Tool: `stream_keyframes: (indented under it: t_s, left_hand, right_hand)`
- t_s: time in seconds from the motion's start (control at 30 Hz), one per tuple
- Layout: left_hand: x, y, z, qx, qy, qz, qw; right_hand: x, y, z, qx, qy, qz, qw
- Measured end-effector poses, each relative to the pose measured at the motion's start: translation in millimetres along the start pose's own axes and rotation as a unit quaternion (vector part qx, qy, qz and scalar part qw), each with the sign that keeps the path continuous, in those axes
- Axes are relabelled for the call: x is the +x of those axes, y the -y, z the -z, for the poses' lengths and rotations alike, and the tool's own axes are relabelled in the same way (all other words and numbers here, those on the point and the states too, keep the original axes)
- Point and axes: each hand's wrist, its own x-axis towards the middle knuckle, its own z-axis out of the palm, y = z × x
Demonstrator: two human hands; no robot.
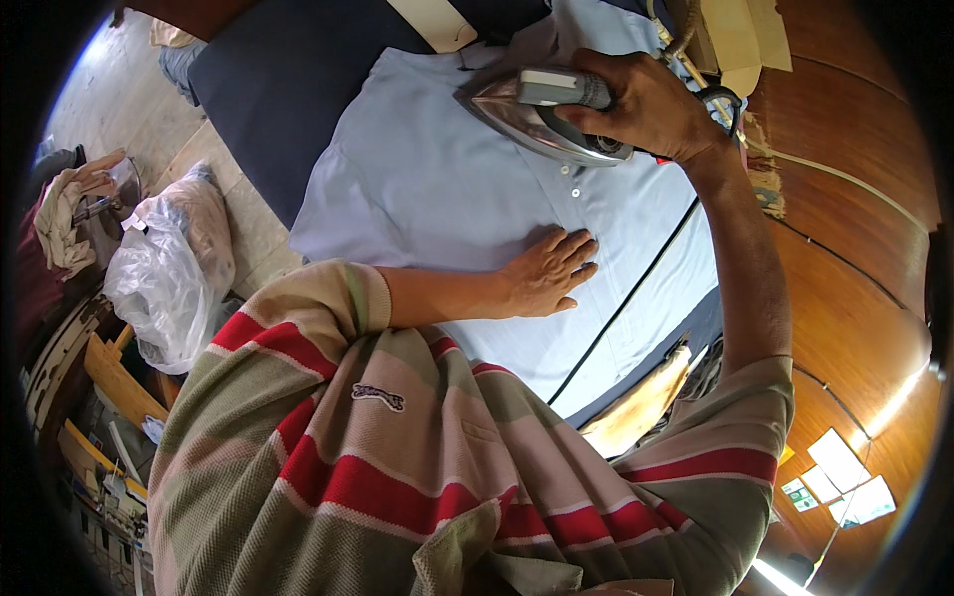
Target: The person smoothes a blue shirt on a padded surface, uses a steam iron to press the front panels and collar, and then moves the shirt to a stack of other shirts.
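Observation:
A light blue shirt [417, 169] with small white buttons lies spread over a dark blue ironing surface [268, 109]. My right hand [646, 104] is wrapped round the handle of a silver clothes iron [547, 124], which rests on the upper part of the shirt with its tip toward the left. The iron's soleplate is hidden against the cloth. My left hand [552, 275] lies flat on the shirt below the iron, fingers stretched to the right near the button line. Nothing is in that hand.
A black cord [636, 288] runs diagonally across the shirt. Cardboard [735, 45] stands at the upper right, beside a brown wooden wall [845, 129]. On the left, a clear plastic bag [164, 278] of cloth sits near heaped garments [70, 219].

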Motion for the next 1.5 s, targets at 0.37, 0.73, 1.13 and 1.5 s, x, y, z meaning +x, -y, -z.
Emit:
stream_keyframes:
  t_s: [0.37,0.73,1.13,1.5]
  left_hand:
    - [-14,-5,-10,-0.032,-0.013,-0.038,0.999]
    - [-68,26,75,-0.022,0.107,-0.224,0.968]
    - [-134,-33,46,-0.040,-0.008,-0.037,0.998]
    - [-166,-32,37,0.134,-0.163,0.135,0.968]
  right_hand:
    - [-1,20,-16,-0.022,-0.042,0.035,0.998]
    - [-237,101,-27,0.145,-0.324,-0.347,0.868]
    - [-533,95,-217,0.110,-0.272,-0.658,0.694]
    - [-549,47,-268,-0.261,-0.294,-0.652,0.648]
